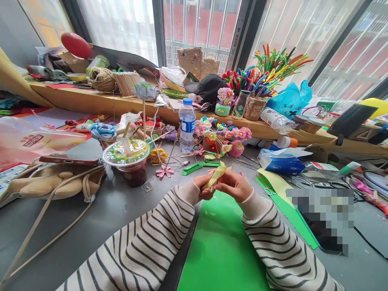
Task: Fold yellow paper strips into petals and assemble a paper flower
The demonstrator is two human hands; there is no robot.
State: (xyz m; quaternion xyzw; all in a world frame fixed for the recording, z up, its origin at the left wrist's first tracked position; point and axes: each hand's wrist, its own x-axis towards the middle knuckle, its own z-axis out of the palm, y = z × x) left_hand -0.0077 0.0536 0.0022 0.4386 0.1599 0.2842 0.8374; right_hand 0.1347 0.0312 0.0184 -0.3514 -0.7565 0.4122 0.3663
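Observation:
A folded piece of pale yellow paper [217,177], its petal-like ends flaring at the top, is held up between both hands. My left hand [206,187] is closed round its lower left side. From the right, my right hand [237,185] pinches it with thumb and fingers. Beneath the hands lies a glossy green sheet [226,246]. Just beyond them are folded green paper strips [197,167] and a pink paper flower [165,171]. The fingers hide part of the yellow paper.
To the left stand a lidded drink cup [129,165] and a bag with a phone [72,160] on it. A water bottle [187,129] stands behind. Small scissors [269,191], a tissue pack [280,161] and a partly blurred tablet-like device [324,234] lie right. A cluttered wooden ledge [169,117] runs behind.

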